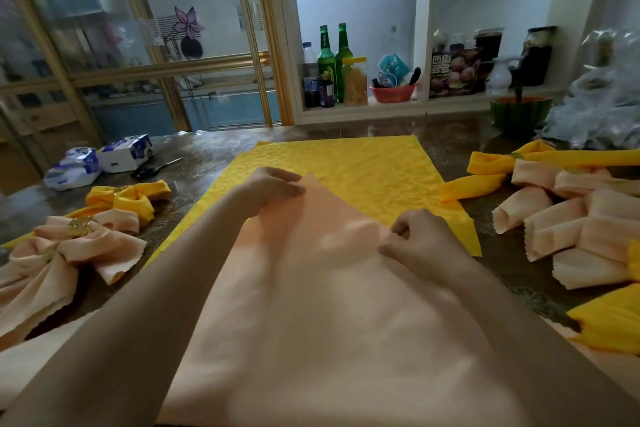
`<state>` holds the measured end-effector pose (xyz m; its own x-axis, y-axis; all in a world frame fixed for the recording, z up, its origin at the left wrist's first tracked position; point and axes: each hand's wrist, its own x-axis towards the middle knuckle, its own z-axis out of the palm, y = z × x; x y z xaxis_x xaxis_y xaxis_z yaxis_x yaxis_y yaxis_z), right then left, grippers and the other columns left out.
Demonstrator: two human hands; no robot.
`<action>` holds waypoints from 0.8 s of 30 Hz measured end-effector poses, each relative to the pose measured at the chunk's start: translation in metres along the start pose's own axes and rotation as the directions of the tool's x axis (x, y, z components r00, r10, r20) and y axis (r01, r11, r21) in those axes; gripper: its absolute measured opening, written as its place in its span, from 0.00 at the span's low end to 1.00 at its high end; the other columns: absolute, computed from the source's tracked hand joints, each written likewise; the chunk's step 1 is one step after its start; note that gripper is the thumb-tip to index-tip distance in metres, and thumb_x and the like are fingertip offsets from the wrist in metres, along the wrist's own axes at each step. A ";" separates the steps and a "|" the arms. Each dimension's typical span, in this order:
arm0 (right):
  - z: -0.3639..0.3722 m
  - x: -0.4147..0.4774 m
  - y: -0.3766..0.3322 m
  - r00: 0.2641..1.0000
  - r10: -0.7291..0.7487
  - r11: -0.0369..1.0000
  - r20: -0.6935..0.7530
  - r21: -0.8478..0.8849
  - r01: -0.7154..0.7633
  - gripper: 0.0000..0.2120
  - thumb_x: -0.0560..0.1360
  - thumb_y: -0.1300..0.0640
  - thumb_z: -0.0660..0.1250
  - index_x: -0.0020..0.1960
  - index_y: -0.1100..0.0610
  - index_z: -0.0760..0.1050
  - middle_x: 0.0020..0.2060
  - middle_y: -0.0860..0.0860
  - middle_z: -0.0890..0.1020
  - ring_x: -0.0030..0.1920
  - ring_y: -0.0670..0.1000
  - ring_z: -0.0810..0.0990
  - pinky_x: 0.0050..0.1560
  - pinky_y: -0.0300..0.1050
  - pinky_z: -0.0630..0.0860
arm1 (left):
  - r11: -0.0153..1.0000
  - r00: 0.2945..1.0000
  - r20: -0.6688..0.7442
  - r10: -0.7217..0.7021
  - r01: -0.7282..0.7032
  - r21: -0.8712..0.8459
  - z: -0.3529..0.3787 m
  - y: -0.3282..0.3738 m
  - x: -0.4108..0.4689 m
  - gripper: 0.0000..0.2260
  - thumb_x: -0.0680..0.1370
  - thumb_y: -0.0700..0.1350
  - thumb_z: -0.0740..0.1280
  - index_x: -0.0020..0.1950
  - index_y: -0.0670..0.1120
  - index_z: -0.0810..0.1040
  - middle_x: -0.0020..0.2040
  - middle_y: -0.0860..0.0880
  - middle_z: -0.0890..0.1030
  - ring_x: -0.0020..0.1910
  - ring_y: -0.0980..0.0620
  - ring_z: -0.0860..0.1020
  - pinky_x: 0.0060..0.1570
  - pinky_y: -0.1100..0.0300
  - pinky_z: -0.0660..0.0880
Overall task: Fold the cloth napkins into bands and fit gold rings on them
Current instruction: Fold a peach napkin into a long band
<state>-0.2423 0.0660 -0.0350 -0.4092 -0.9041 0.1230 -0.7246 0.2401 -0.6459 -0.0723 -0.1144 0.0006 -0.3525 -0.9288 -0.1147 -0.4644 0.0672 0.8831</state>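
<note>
Peach cloth filled the foreground of my head view: a peach napkin (pixel 329 305) lay spread towards me across the dark table (pixel 214 146), its far part overlapping a yellow patterned napkin (pixel 363 166) laid flat beneath it.

Left hand (pixel 273 189): fingers held close together and laid over the far corner of the peach napkin. I could not tell whether the thumb gripped beneath.

Right hand (pixel 419 239): fingers curled, pinching a small fold at the napkin's right edge.

Left of the work: a peach napkin bow (pixel 52 263) gathered in a gold ring (pixel 81 226), touching a yellow bow (pixel 131 198) just behind it.

Right of the work: a heap of folded peach bands (pixel 561 229) with yellow bands (pixel 485 166) at its far side, and another yellow cloth (pixel 609 322) by the table's near edge.

Far left: two tissue packs (pixel 100 159) beside scissors (pixel 157 168).

Behind the table: green bottles (pixel 334 59) on a shelf.
</note>
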 end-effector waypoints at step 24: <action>-0.026 0.002 0.011 0.974 0.120 0.988 0.191 -0.115 -0.099 0.12 0.75 0.52 0.67 0.47 0.62 0.79 0.42 0.57 0.80 0.43 0.54 0.78 0.32 0.42 0.67 | 0.990 0.970 -0.201 0.140 -0.135 0.035 0.001 -0.002 0.014 0.05 0.75 0.40 0.69 0.50 0.43 0.79 0.38 0.50 0.76 0.37 0.52 0.75 0.35 0.64 0.73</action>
<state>-0.2656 0.0763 -0.0225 -0.3792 -0.9197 -0.1017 -0.7397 0.3673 -0.5639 -0.0764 -0.1272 -0.0033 -0.2431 -0.9644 0.1037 -0.4407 0.2051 0.8739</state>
